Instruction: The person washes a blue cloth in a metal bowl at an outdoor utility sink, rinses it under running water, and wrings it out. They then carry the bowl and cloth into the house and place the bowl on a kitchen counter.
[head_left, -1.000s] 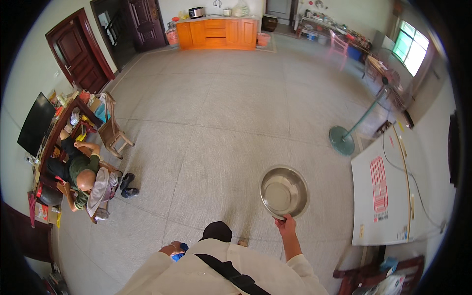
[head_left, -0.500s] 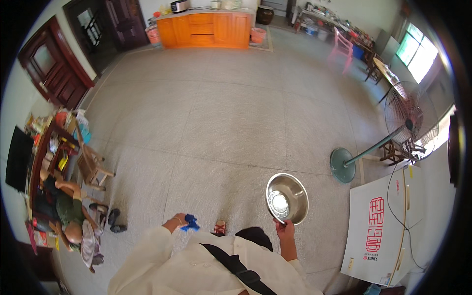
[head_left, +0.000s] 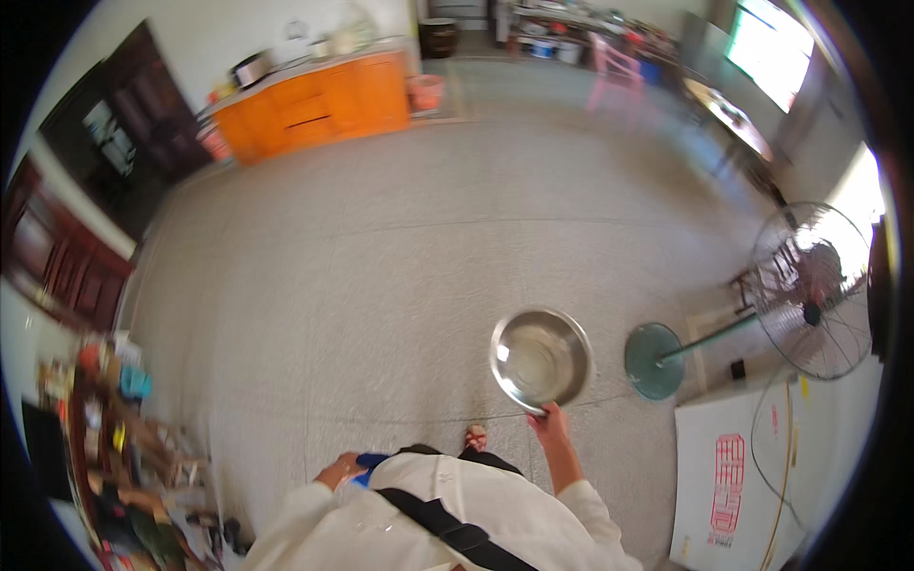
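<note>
My right hand [head_left: 549, 422] grips the near rim of a round steel basin [head_left: 542, 359], held out in front of me and tilted so that its shiny inside shows. Nothing can be made out inside the basin. At my left side, my left hand [head_left: 340, 468] is closed on a crumpled blue cloth [head_left: 369, 465], partly hidden against my pale shirt. One sandalled foot [head_left: 476, 438] shows between my hands.
A pedestal fan [head_left: 653, 362] stands to the right, beside a white chest freezer [head_left: 709, 476]. Orange cabinets [head_left: 314, 109] line the far wall, with a pink chair [head_left: 614, 71] far right. At lower left, a seated person [head_left: 143, 523] is blurred beside a wooden chair [head_left: 171, 452].
My view has turned right and moved forward, bringing the cabinets and fan to new places. The basin has shifted slightly up and left in view; both hands keep their holds.
</note>
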{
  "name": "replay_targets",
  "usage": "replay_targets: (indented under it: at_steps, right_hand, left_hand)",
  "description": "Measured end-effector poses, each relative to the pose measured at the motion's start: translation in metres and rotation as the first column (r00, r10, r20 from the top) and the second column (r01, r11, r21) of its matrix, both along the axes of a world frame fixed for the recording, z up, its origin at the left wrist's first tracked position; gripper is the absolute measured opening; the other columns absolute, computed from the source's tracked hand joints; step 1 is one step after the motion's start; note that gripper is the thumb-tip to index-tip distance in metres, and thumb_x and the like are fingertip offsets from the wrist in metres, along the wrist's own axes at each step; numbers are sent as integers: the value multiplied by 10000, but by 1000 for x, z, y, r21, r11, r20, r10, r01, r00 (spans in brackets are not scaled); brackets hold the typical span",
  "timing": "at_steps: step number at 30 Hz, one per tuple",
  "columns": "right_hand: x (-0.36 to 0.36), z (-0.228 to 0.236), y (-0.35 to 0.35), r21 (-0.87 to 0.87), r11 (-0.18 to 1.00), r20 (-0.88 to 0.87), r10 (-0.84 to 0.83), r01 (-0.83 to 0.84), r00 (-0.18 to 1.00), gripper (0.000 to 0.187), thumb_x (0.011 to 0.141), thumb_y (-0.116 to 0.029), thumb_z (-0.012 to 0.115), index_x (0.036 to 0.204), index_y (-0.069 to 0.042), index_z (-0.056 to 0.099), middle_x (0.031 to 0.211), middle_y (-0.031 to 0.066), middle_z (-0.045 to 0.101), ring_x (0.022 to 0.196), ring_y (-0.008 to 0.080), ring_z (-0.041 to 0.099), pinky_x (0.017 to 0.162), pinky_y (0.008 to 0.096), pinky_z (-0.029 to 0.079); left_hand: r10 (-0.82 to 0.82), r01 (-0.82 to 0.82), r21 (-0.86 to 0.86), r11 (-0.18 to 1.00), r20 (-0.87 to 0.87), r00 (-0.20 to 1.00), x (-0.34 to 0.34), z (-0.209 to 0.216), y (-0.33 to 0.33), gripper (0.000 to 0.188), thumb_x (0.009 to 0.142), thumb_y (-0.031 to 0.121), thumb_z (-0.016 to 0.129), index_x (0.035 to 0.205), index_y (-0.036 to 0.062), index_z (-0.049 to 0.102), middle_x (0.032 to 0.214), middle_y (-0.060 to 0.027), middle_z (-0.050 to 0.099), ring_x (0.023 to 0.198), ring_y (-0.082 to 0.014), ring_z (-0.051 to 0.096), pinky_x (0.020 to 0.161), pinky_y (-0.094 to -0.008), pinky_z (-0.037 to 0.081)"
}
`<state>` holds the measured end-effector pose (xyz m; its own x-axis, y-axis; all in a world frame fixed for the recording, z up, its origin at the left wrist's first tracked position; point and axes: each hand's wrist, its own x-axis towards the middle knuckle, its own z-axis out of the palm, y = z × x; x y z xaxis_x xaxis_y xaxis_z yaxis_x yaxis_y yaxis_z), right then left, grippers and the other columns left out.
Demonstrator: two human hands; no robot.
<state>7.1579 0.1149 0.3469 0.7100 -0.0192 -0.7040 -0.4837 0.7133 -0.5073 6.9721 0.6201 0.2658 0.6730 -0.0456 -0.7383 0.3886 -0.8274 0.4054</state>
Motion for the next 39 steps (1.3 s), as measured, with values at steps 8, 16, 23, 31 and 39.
replay_targets:
  at_steps: [8,16,23,31,39]
  right_hand:
    - [278,18,40,-30,999,60,27,-25,998,275,784,-82,485,942,143,513,829,223,614,668,315,645,481,326,542]
    - [496,22,37,-52,978,-57,-207,204,977,292,788,-39,431,1020,137,451,837,236,603,679,317,642,477,321,533]
    - [671,23,4,-119,943,-86,-323,312,943,300,790,-43,424,1005,167,432,842,262,591,691,340,639,464,337,534]
    - [945,1,-28,-77,952,-73,-300,295,951,291,780,-50,459,957,181,470,832,266,600,660,346,645,480,338,559]
    - [1258,47,5,-85,995,-78,-66,60,995,255,782,-77,507,937,124,533,825,221,625,655,285,653,492,313,550]
  left_hand:
    - [81,-43,183,982,-203,976,171,-38,10,456,640,357,691,986,62,649,1008,-175,628,979,-331,583,835,-378,455]
    - [-20,57,166,984,-215,976,551,32,7,474,650,357,688,993,34,639,1014,-186,623,979,-326,583,841,-373,456]
    - [-54,20,216,976,152,987,880,62,-10,395,711,212,686,1024,-12,601,1021,-188,615,947,-313,594,833,-367,466]
    - [119,-139,97,985,184,976,1097,39,-34,448,667,209,710,1031,-23,589,974,-183,630,897,-260,617,787,-352,477]
    - [63,-44,173,984,-106,992,1268,59,-59,435,665,216,714,1009,-26,604,958,-186,633,881,-281,615,793,-359,474]
